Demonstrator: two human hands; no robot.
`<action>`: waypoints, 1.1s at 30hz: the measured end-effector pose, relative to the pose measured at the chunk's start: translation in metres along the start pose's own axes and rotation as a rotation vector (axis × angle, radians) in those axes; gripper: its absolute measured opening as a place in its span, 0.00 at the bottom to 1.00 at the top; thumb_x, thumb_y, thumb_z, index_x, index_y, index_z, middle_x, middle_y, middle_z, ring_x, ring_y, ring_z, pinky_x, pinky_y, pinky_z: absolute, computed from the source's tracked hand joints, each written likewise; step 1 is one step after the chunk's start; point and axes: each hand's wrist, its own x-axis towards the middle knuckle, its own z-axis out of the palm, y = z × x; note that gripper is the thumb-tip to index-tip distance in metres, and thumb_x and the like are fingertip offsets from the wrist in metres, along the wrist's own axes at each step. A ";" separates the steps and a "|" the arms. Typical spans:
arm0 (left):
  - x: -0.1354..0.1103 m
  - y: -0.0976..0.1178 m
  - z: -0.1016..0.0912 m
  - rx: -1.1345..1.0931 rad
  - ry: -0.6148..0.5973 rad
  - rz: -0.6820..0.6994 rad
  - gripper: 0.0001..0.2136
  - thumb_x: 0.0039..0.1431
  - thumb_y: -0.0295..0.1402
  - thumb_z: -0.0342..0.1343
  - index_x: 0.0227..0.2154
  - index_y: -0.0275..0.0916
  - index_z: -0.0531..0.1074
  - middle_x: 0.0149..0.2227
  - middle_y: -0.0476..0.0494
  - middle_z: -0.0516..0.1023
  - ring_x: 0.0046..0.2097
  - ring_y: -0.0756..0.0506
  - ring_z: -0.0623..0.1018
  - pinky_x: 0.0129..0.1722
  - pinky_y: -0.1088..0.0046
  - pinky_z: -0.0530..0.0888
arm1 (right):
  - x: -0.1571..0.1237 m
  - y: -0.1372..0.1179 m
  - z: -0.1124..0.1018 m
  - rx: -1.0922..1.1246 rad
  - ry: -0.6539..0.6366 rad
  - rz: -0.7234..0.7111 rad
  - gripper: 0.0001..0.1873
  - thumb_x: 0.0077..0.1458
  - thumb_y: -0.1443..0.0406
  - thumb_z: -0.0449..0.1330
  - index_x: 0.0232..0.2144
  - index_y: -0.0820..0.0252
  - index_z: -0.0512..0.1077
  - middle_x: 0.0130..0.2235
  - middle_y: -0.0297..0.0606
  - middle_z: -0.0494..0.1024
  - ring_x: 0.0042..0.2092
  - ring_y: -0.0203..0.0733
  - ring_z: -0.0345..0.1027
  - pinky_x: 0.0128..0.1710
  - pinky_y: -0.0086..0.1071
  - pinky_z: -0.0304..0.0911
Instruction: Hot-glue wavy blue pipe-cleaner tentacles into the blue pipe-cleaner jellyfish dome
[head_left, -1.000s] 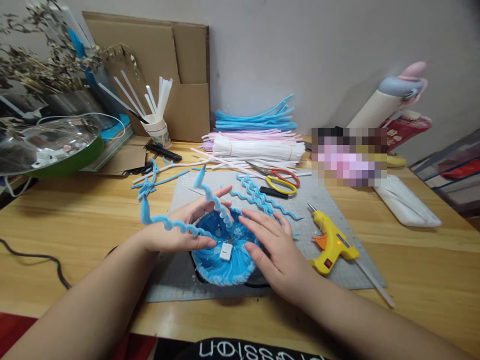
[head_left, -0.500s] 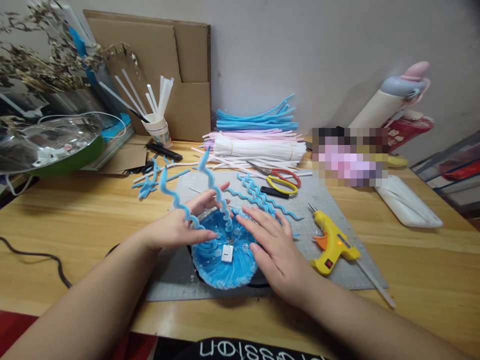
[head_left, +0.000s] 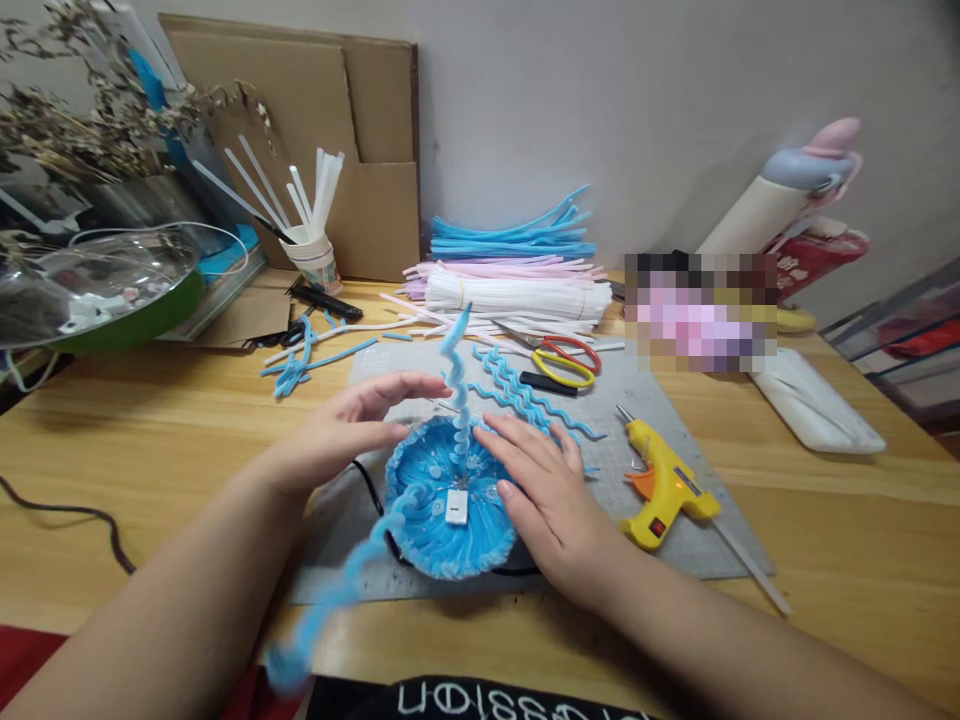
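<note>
A blue bowl-shaped piece made of pipe cleaners (head_left: 450,555) sits hollow side up, with a small white box (head_left: 457,507) at its centre. One wavy blue pipe cleaner (head_left: 457,400) rises upright from inside it. Another wavy pipe cleaner (head_left: 345,580) leans out toward me over the near left rim, its end blurred. My left hand (head_left: 341,435) is beside the bowl's left rim, fingers stretched and apart around empty space. My right hand (head_left: 547,500) lies along the right rim, fingers extended and thumb at the edge.
A yellow glue gun (head_left: 664,490) lies right on the grey mat (head_left: 697,540). Behind are scissors (head_left: 566,365), several wavy blue pieces (head_left: 517,385) and pipe cleaner bundles (head_left: 517,295). A cup of glue sticks (head_left: 311,260) and a green-edged dish (head_left: 150,315) stand left.
The left wavy pipe cleaner has swung from upright down toward me. My left hand has moved left, off it. The other wavy piece now stands straighter; my right hand stays put.
</note>
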 end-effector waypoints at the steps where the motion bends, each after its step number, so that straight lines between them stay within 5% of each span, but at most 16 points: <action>1: 0.002 -0.001 0.006 0.052 0.051 -0.012 0.20 0.58 0.42 0.60 0.52 0.45 0.71 0.56 0.41 0.73 0.60 0.34 0.69 0.61 0.50 0.64 | 0.000 0.000 0.000 0.001 0.000 0.001 0.24 0.67 0.61 0.44 0.64 0.44 0.55 0.68 0.35 0.58 0.69 0.51 0.47 0.64 0.65 0.36; 11: 0.010 0.003 0.035 0.367 0.100 -0.026 0.10 0.49 0.40 0.66 0.30 0.40 0.76 0.50 0.40 0.72 0.54 0.35 0.70 0.59 0.49 0.61 | 0.000 -0.001 0.000 -0.015 -0.006 -0.001 0.24 0.67 0.62 0.44 0.64 0.47 0.56 0.68 0.35 0.58 0.68 0.51 0.49 0.64 0.65 0.37; 22: 0.011 -0.001 0.038 0.456 0.051 -0.052 0.11 0.50 0.39 0.64 0.35 0.41 0.80 0.52 0.36 0.73 0.60 0.31 0.67 0.60 0.46 0.61 | 0.001 -0.002 0.000 -0.036 -0.018 0.009 0.24 0.67 0.61 0.44 0.64 0.49 0.56 0.68 0.34 0.58 0.68 0.50 0.48 0.64 0.64 0.38; 33: 0.007 0.005 0.034 0.478 0.086 -0.090 0.03 0.55 0.34 0.59 0.30 0.42 0.76 0.48 0.45 0.75 0.52 0.41 0.75 0.54 0.61 0.70 | -0.001 -0.005 -0.001 -0.075 -0.007 0.023 0.24 0.67 0.60 0.43 0.64 0.50 0.56 0.68 0.36 0.57 0.68 0.50 0.48 0.63 0.64 0.40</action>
